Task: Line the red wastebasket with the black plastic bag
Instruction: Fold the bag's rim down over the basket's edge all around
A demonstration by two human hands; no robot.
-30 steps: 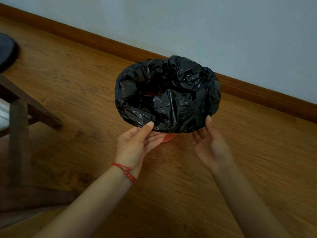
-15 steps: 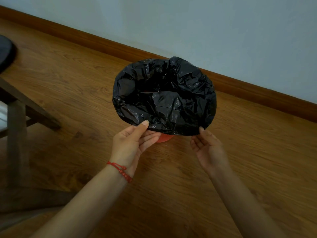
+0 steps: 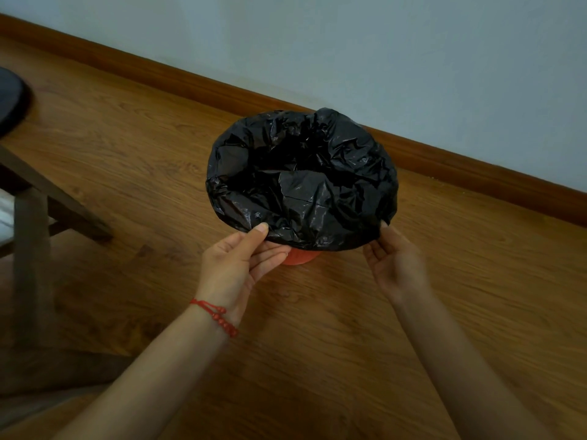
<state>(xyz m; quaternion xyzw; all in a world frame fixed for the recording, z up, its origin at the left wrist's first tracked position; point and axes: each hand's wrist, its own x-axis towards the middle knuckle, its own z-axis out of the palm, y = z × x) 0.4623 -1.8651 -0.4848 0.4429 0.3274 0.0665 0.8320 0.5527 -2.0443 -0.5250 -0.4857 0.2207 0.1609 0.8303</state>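
Bare forearms without sleeves; a red beaded string bracelet (image 3: 216,315) circles the left wrist.

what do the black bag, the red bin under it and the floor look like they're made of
Black bag: thin plastic film, glossy, by its fine crinkles and sharp highlights.
Red bin: probably moulded plastic; only a small ribbed patch shows below the bag, so unsure.
Floor: wood or wood-look laminate, with visible grain, plank seams and a satin sheen.

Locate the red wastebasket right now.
Centre of the head view, on the wood floor near the baseboard: the red wastebasket peeks out under the black bag, between both hands.
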